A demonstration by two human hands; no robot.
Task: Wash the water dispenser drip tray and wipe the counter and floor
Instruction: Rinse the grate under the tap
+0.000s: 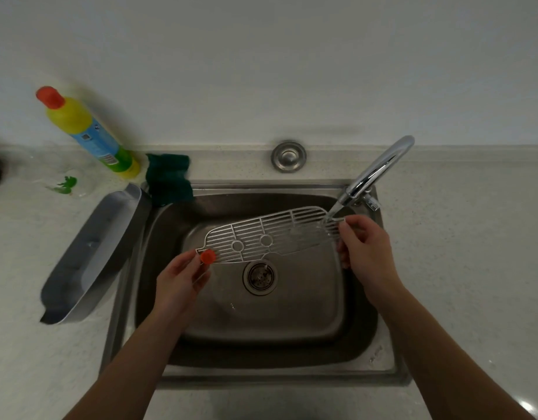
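Rinsing stage of the wash. The metal grille of the drip tray is held level above the sink, its long axis running from lower left to upper right. The left hand pinches the near left end with curled fingers and thumb. The right hand pinches the far right end in the same way. Gripping only the ends leaves the slotted middle exposed and lets run-off fall straight into the basin towards the drain. The right end sits beneath the tap, whose stream strikes the slots just beside the right fingertips; the left part probably needs to pass under next.

A small red piece lies at the left fingertips; whether it is fixed to the grille or held separately cannot be told.

The tray body lies tilted on the bench just left of the sink, apparently awaiting its turn. Behind it stands a yellow bottle with a red cap, and a green cloth hangs over the sink's back left corner, within reach for wiping. A round metal cap sits behind the basin. Nothing obstructs the basin; the angled tap spout limits lifting room at the right end.
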